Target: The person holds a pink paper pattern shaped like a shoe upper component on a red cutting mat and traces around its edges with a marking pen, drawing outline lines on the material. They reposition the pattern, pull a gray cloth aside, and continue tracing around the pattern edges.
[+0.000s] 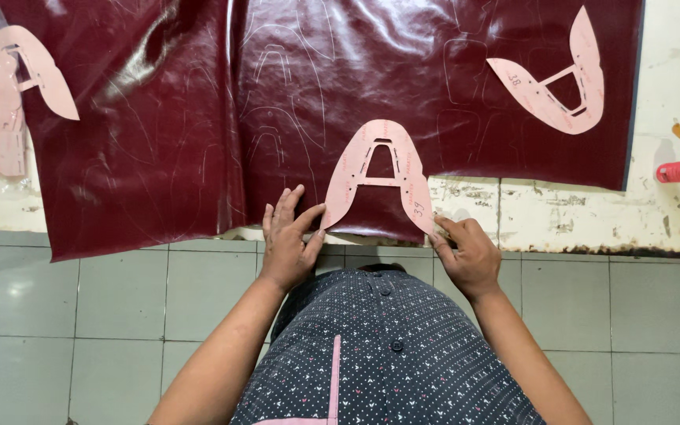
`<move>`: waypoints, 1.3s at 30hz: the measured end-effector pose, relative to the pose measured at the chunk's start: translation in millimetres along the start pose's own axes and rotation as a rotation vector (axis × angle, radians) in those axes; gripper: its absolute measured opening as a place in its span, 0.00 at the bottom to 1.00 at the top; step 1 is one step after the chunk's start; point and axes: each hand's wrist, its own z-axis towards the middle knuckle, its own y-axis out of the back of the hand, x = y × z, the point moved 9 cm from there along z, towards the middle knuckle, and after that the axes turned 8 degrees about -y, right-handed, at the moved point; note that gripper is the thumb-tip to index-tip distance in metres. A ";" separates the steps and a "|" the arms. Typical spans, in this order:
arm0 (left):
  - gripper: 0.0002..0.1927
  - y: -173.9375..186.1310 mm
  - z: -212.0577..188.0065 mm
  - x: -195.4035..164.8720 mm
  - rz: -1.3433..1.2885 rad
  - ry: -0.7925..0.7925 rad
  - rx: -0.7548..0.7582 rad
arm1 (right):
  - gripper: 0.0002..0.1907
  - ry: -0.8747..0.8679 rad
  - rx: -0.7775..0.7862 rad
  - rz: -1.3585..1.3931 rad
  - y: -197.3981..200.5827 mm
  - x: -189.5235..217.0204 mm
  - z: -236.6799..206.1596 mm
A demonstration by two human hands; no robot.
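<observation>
Left hand (pixel 286 244) lies spread, right hand (pixel 466 256) pinches pink pattern (pixel 379 173) at the leather (pixel 198 118) edge.

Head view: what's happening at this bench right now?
A person holds a pink A-shaped template flat on a dark red leather sheet at the near edge of a worn white table. The left hand presses beside one leg, the right hand pinches the other. Faint traced outlines mark the leather, and another template lies further right.
</observation>
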 end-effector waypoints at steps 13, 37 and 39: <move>0.22 -3.8 1.0 -1.1 0.006 0.008 0.013 | 0.15 0.009 0.008 -0.003 -0.3 0.1 1.8; 0.22 -2.1 0.0 1.4 0.022 0.008 0.012 | 0.18 -0.069 0.086 -0.002 -6.6 0.1 1.7; 0.22 -0.6 0.0 1.0 0.021 0.005 0.006 | 0.18 -0.064 0.085 0.002 -6.6 0.5 2.0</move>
